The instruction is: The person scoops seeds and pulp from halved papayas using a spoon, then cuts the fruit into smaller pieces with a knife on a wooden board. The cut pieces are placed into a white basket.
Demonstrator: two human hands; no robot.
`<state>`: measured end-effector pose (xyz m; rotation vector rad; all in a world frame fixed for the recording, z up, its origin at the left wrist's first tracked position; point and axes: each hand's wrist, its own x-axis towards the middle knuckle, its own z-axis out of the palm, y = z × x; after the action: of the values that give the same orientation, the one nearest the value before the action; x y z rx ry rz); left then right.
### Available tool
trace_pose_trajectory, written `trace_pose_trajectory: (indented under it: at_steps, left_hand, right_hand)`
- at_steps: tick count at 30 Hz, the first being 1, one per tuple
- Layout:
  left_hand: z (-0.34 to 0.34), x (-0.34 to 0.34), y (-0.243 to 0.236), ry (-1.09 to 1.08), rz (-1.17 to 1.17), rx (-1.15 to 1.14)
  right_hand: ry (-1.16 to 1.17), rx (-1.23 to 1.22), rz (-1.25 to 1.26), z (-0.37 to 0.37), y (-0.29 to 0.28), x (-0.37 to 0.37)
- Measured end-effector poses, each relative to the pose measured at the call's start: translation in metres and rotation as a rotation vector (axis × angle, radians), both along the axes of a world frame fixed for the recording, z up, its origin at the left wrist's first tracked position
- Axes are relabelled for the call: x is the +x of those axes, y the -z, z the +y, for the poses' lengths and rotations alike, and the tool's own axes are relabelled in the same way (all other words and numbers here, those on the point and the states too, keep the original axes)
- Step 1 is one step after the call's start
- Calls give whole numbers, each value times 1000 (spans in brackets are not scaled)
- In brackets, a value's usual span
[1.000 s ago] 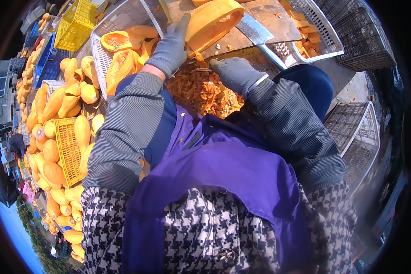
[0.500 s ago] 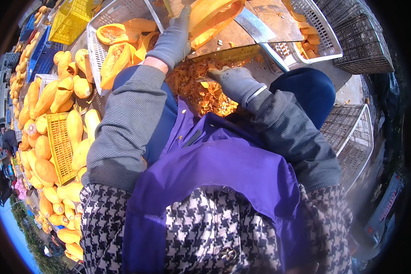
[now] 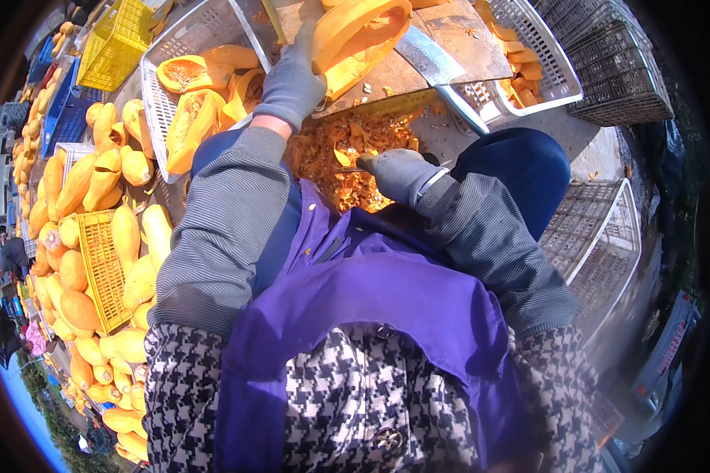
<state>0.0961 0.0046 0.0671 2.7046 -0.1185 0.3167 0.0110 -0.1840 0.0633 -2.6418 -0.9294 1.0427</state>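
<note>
My gloved left hand [image 3: 292, 91] grips a hollowed orange squash half [image 3: 359, 47], tilted over the front edge of a wooden board [image 3: 489, 59]. My gloved right hand [image 3: 398, 169] is closed on a small scraping tool [image 3: 363, 164], partly hidden by fingers and orange pulp, low over a heap of stringy pulp and seeds [image 3: 331, 138] between my knees. A large cleaver [image 3: 422, 55] lies on the board to the right of the squash half.
A white crate of split squash [image 3: 154, 110] stands left; another with cut pieces [image 3: 556, 79] stands right, beside stacked dark crates [image 3: 623, 87]. A pale crate [image 3: 607, 244] is by my right knee. Whole squashes [image 3: 95, 181], yellow crates [image 3: 114, 43] and a blue crate [image 3: 67, 110] fill the left.
My right hand and the tool have moved down, away from the squash half and over the pulp heap. My left hand still holds the squash, tilted slightly differently.
</note>
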Motion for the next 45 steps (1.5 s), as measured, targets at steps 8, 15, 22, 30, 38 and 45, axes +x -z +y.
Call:
trace_pose_trajectory:
  at_steps: [8,15,22,30,38,45]
  left_hand:
    - [28,-10,-8,-213,320,-783]
    - [40,-9,-6,-315,412,-1209]
    - [75,-11,-34,-196,286,-397]
    - [85,10,-66,-157,412,-279]
    - [65,-3,-49,-48,231,-115]
    - [58,-13,-46,-2,206,-42]
  right_hand:
    - [617,964,-552,-25,9,24]
    - [583,259,-544,-17,1,55]
    - [55,192,42,-30,-12,6]
    - [397,354,-524,3,-29,117]
    - [64,-26,-617,40,-23,174]
    - [314,-166,-108,58,-47,178]
